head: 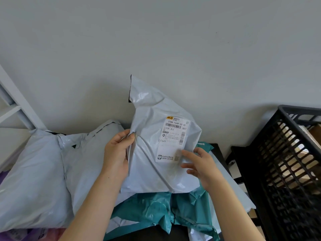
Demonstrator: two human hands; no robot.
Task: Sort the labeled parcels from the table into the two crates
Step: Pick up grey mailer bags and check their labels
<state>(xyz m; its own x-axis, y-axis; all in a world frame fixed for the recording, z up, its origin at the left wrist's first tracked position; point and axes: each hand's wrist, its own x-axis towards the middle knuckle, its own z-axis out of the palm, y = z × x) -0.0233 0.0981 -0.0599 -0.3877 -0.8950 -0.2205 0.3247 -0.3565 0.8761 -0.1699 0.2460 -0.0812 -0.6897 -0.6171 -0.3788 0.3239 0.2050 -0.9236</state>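
Hands, left (116, 153) and right (202, 168), each grip clamped on crinkled grey plastic parcel (156, 162), upright.

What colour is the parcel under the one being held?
Teal parcel, best seen in the head view.

Glossy, creased grey plastic mailer (156, 153), matt paper label (175, 138); teal plastic bag (156, 207), crinkled; black moulded plastic lattice crate (286, 171).

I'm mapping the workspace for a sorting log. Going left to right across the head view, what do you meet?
White shelf frame → large grey parcel → left hand → held white parcel with label → right hand → black crate.
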